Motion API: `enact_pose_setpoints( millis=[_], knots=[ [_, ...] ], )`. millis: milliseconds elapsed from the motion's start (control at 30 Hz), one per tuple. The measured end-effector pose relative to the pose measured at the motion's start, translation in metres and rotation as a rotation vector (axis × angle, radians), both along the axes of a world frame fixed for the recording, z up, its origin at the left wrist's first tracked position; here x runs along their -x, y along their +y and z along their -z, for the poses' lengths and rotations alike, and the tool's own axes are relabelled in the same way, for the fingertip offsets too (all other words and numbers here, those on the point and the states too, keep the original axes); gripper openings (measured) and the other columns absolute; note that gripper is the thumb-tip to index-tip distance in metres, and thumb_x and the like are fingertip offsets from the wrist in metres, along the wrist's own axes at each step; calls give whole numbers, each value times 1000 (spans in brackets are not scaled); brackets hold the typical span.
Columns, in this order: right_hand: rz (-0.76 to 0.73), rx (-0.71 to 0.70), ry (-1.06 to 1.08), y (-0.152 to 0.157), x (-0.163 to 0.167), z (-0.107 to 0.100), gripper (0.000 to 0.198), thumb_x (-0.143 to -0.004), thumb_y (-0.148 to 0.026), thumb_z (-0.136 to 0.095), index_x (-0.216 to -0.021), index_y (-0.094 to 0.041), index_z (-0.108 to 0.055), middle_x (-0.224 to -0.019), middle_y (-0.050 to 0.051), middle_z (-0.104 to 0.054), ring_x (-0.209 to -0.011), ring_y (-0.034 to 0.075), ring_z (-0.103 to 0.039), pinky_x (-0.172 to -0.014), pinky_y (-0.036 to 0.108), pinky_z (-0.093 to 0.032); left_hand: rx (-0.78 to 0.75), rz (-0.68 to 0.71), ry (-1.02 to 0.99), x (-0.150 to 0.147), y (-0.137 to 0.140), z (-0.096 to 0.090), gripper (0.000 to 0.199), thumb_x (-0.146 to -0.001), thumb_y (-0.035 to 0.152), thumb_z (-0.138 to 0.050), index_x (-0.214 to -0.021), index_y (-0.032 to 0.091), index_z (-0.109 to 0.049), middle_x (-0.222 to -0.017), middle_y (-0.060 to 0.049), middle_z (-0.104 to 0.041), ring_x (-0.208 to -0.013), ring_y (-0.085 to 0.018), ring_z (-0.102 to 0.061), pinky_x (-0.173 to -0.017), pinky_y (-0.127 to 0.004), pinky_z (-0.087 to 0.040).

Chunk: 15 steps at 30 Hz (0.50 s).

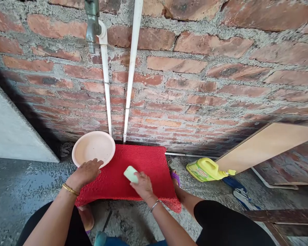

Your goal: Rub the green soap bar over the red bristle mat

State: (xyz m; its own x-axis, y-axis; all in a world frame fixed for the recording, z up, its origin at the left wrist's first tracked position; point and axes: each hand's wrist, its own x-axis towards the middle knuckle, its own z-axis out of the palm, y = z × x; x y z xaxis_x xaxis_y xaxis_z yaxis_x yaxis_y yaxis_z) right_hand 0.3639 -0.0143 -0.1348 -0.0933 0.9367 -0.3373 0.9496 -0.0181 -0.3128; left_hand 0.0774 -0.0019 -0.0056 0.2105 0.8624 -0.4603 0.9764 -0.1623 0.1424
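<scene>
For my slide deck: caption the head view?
Right hand presses green soap on red mat; left hand steadies its edge beside bowl.

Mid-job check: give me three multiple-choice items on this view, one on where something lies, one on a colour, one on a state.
1. Where is the yellow jug?
A. On its side, right of the red mat
B. Inside the basin
C. Hung on the tap

2. What colour is the soap bar?
A. Black
B. Pale green
C. Orange

3. The right hand is:
A. Off the mat
B. Gripping the tap
C. Holding the soap bar on the mat

Answers: 1 A, it lies on the floor; 2 B, light green against red; 3 C, fingers grip the bar.
</scene>
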Motion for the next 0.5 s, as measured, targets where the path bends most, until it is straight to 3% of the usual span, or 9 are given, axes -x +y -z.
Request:
enact_pose_setpoints(
  millis=[67, 133, 200, 300, 367, 433, 500],
  knots=[
    [-108, 24, 23, -4, 28, 5, 49, -76, -37, -71, -123, -28, -63, -127, 8, -61, -118, 27, -55, -104, 38, -36, -1, -9, 18, 0, 0, 1, 49, -94, 20, -39, -143, 20, -49, -147, -16, -51, -135, -27, -50, -109, -44, -41],
    [-132, 39, 11, -4, 26, 6, 50, -75, -37, -70, -124, -29, -63, -131, 7, -60, -121, 27, -54, -106, 39, -33, 2, -13, 24, 0, 0, -1, 50, -94, 21, -39, -143, 19, -48, -147, -16, -51, -134, -26, -51, -109, -43, -42],
    [-44, 41, -27, -3, -6, 3, 50, -76, -35, -69, -125, -29, -62, -131, 7, -60, -120, 27, -55, -106, 39, -33, 9, -1, 18, 1, -1, -4, 50, -93, 19, -39, -143, 19, -48, -145, -15, -53, -132, -26, -53, -107, -42, -44],
    [198, 53, -118, -5, -86, -10, 47, -82, -36, -62, -128, -26, -59, -125, 9, -63, -111, 25, -60, -97, 34, -41, 8, -1, 29, -1, -3, -12, 51, -94, 17, -37, -144, 18, -47, -146, -16, -51, -132, -27, -52, -106, -43, -44],
    [361, 83, -201, -9, -133, -18, 45, -90, -38, -50, -129, -18, -57, -119, 15, -64, -101, 26, -65, -88, 35, -47, 2, -8, 43, -4, -6, -21, 50, -95, 18, -37, -144, 19, -47, -146, -16, -50, -132, -27, -52, -107, -43, -43],
    [500, 95, -268, -11, -156, -21, 49, -93, -42, -40, -129, -12, -55, -114, 20, -64, -97, 29, -67, -83, 37, -50, -4, -9, 47, -8, -8, -29, 49, -95, 19, -38, -144, 21, -46, -144, -15, -52, -132, -27, -52, -107, -42, -42],
    [532, 73, -264, -11, -146, -18, 50, -92, -45, -43, -128, -13, -56, -113, 20, -64, -101, 30, -66, -85, 37, -50, -3, -6, 46, -11, -8, -37, 48, -96, 21, -38, -143, 22, -46, -142, -14, -53, -131, -26, -52, -108, -41, -41]
  ],
)
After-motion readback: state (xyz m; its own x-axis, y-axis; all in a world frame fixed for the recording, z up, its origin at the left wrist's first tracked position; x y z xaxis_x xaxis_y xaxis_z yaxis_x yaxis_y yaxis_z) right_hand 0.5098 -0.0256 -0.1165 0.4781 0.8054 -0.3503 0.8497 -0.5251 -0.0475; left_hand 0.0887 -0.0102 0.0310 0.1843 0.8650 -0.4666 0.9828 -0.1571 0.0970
